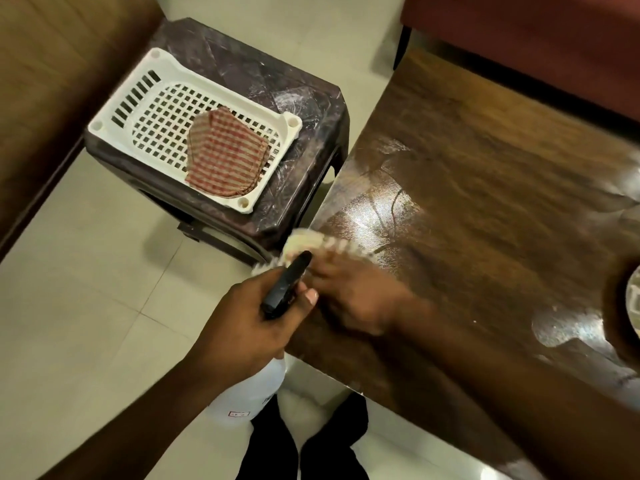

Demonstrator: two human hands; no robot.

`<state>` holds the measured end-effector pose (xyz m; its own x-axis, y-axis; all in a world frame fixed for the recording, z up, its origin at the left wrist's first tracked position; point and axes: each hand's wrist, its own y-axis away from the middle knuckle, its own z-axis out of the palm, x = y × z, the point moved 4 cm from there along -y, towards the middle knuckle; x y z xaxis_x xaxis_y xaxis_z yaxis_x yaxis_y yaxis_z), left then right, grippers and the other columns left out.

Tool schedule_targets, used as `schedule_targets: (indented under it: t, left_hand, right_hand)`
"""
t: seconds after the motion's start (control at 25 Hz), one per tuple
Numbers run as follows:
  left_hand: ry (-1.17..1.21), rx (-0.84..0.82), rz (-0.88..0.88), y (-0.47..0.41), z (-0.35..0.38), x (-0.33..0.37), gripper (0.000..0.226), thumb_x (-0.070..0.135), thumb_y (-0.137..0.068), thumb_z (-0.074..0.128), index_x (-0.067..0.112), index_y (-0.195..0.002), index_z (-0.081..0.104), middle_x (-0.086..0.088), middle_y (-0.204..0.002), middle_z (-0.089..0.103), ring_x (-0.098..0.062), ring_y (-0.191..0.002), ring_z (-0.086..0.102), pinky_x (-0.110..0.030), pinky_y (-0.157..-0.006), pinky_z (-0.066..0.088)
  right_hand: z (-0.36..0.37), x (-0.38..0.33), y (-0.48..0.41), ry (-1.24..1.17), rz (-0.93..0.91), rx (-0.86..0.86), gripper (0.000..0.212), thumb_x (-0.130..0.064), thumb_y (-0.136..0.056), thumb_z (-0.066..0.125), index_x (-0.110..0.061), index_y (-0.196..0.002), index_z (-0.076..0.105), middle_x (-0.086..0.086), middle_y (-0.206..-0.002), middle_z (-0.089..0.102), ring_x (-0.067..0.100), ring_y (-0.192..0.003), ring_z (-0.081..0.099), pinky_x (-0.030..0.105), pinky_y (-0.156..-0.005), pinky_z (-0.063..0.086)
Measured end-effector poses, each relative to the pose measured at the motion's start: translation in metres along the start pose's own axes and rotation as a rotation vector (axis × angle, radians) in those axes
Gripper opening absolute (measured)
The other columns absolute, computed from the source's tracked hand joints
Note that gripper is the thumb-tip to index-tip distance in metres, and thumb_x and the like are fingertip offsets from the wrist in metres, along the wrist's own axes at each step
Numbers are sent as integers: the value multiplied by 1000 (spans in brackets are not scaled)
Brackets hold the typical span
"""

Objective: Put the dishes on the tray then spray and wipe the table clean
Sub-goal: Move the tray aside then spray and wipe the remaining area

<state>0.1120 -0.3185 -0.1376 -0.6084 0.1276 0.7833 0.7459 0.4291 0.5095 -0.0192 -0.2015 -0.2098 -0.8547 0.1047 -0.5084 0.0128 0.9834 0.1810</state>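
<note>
Head view, near to far. Left hand (249, 317): grip clenched on bottle (249, 393) neck; light, rigid plastic, label unreadable. Right hand (356, 299): grip pressing cloth (311, 244), soft and limp, on the wet surface (485, 202) at its near-left corner. Far left: tray (114, 116) on a stool (304, 109), holding only a checked cloth (225, 154).

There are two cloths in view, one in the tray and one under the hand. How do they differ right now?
The checked cloth is red-and-beige plaid; the wiping cloth is pale cream and blurred. The checked cloth lies folded and untouched in the white tray on the stool; the wiping cloth sits on the wooden table near its corner, pressed under the right hand. The left hand holds the spray bottle. Both look like fabric.
</note>
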Motion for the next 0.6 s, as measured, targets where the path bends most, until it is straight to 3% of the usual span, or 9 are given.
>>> schedule_targets:
  t: [0.08,0.16,0.24,0.32,0.4,0.52,0.6]
  left_hand:
    - [7,-3,-10,4,-6,-4,18,40,-94,74,22,-94,70,-13,-70,70,-13,-46,64,-23,-52,56]
    - [29,7,-22,8,-10,-7,16,41,-93,73,25,-92,70,-13,-76,71,-13,-47,64,-24,-53,57]
    - [44,26,-29,13,-14,-9,10,40,-94,73,31,-90,70,-8,-77,73,-14,-48,66,-21,-52,55]
    - [45,56,-38,18,-19,-11,14,40,-94,72,27,-90,70,-7,-77,73,-17,-49,68,-17,-52,53]
    - [25,80,-31,20,-23,-12,18,40,-95,72,22,-94,70,-7,-78,73,-13,-47,66,-15,-54,52]
    - [-9,93,21,18,-24,-7,9,36,-96,74,27,-96,71,5,-73,74,-5,-48,66,-15,-57,52]
    - [-14,81,37,16,-21,-4,10,36,-96,74,27,-96,71,6,-71,74,-6,-49,65,-20,-55,55]
  right_hand:
    - [-46,62,-24,6,313,141,58,-35,-106,27,-30,-163,38,10,-173,31,34,-158,30,56,-129,25]
    - [-80,112,-39,29,509,226,56,-37,-109,31,-35,-165,31,8,-175,25,34,-161,24,57,-129,23]
    - [-90,128,-46,15,586,264,57,-39,-110,33,-38,-167,26,5,-178,19,30,-164,17,55,-131,20]
    - [-76,104,-42,-19,619,267,61,-51,-107,23,-39,-167,24,2,-178,16,31,-164,14,58,-131,18]
    - [-39,47,-32,-44,476,170,68,-53,-102,19,-36,-167,27,3,-178,16,30,-164,11,59,-132,13]
    - [39,-49,0,-35,73,23,57,-27,-103,45,-23,-160,46,9,-175,27,31,-164,17,56,-129,22]
    - [68,-73,28,-44,63,16,66,-19,-98,48,-26,-164,39,5,-176,23,27,-166,10,52,-130,21]
